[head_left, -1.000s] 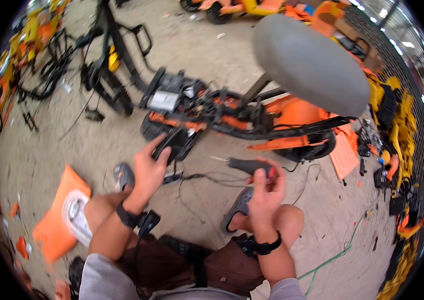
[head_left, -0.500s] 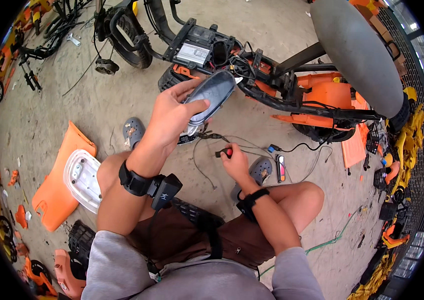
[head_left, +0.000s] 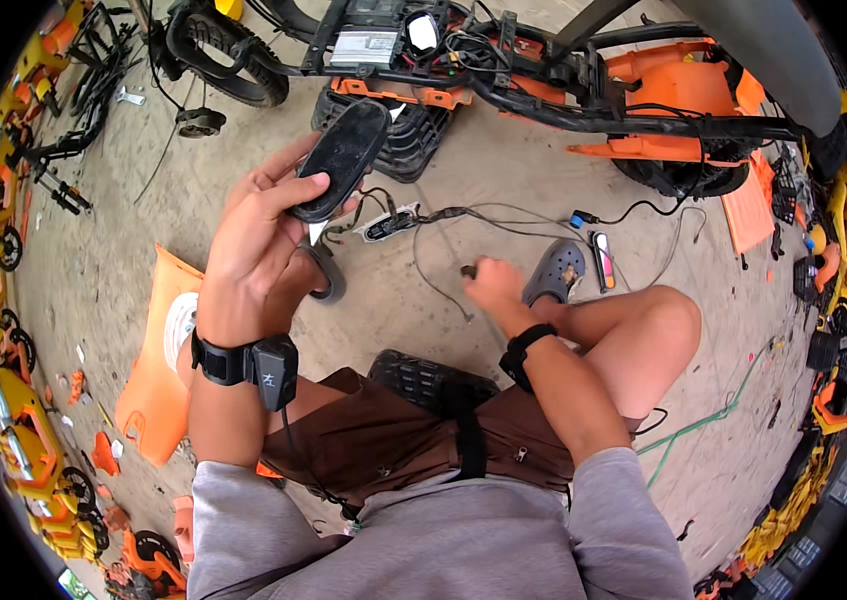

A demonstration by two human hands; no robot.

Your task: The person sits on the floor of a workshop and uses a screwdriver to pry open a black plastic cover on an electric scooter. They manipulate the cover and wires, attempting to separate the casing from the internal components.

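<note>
My left hand is raised and closed on an oval black plastic cover, the thumb on its dark face and the fingers behind. A pointed white bit shows below its lower end. My right hand, lower and nearer my knee, is closed on a small black-and-red handle; only its dark end shows now. Between the hands, on the floor, lies a small wired display panel joined to thin grey cables.
Across the far side stands a stripped electric bike frame with a silver controller box. A slim black tool with a coloured face lies right of my shoe. An orange panel is at left; a green cord at right.
My left hand has moved left and slightly down, turning the cover from its pale hollow side to its dark side. My right hand has shifted slightly right, and the handle's red part is now hidden.
</note>
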